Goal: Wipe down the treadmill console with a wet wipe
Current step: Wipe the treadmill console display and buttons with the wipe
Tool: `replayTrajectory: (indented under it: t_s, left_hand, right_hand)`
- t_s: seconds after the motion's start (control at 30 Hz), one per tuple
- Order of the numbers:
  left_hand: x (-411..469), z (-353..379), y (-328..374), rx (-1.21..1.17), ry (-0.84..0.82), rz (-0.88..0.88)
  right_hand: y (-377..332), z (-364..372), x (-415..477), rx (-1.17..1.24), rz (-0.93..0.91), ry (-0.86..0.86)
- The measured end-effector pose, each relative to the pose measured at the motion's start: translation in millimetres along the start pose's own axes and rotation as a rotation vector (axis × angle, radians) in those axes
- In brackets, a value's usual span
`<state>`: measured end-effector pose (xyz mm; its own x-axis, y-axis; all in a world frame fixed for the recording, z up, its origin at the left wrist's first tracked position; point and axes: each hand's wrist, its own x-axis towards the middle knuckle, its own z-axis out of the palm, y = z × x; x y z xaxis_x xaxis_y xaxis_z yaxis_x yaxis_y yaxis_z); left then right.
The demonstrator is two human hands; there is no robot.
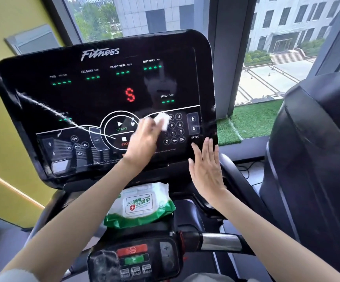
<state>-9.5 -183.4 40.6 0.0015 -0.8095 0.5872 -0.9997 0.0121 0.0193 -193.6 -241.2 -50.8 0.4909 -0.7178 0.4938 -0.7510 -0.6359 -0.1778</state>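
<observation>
Head view: a person's left hand (pixel 142 139) presses a bunched wet wipe (pixel 163 121) against the treadmill console (pixel 104 92), fingers clamped around it, at the left edge of the number keypad (pixel 176 129), just right of the START button. The right hand (pixel 205 169) lies flat at the console's lower right corner, fingers straight and together, holding nothing. A pale smear (pixel 42 106) slants from the panel's upper left toward the centre, left of the wipe; the left hand looks best placed to reach it.
</observation>
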Motion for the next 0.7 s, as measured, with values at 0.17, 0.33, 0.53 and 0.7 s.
replayTrajectory:
  t_s: [0.17,0.33,0.53,0.7]
  left_hand:
    - [-0.2,8.9,18.1,0.024,-0.073,0.068]
    - [7.1,3.5,-6.6,0.037,0.044,0.045]
    - [1.3,14.7,20.7,0.111,-0.085,0.258]
    - [40.7,-5.6,14.9,0.045,0.042,0.096]
  right_hand:
    - [0.4,2.1,0.0,-0.041,-0.017,0.013]
    - [4.2,0.4,-1.0,-0.063,-0.037,0.02]
    - [1.9,-1.9,-0.3,-0.038,-0.016,0.016]
    - [4.4,-1.7,-0.2,-0.021,-0.015,0.023]
